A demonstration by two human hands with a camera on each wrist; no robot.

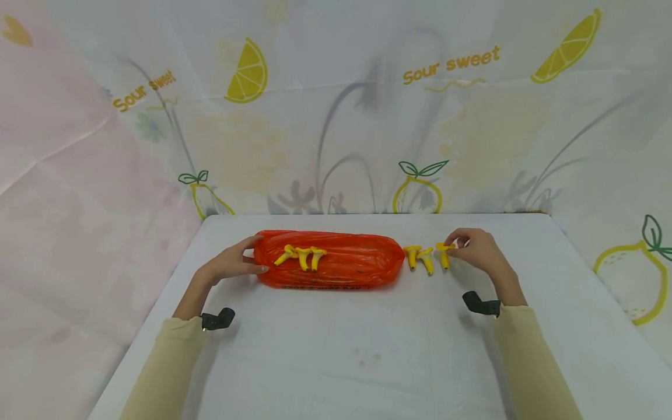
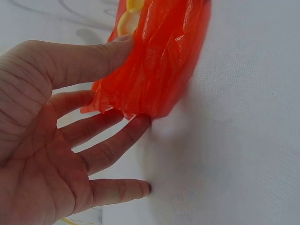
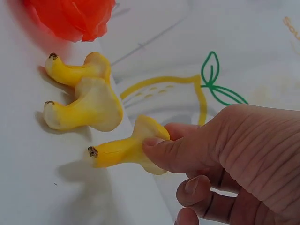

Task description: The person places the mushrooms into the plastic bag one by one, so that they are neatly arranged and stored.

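Observation:
A red plastic bag, long and flat with dark print along its near edge, lies on the table. My left hand touches the bag's left end, thumb at one side and fingers spread fairly straight at the other. Three yellow mushrooms lie on top of the bag toward its left. Between thumb and fingers, my right hand pinches a yellow mushroom by its cap, stem pointing away from the palm. Beside it, two more mushrooms lie near the bag's right end.
The white table ends at a far edge just beyond the bag. Behind it hangs a cloth backdrop printed with lemons and words. A dark wrist camera sits on the left wrist, another on the right.

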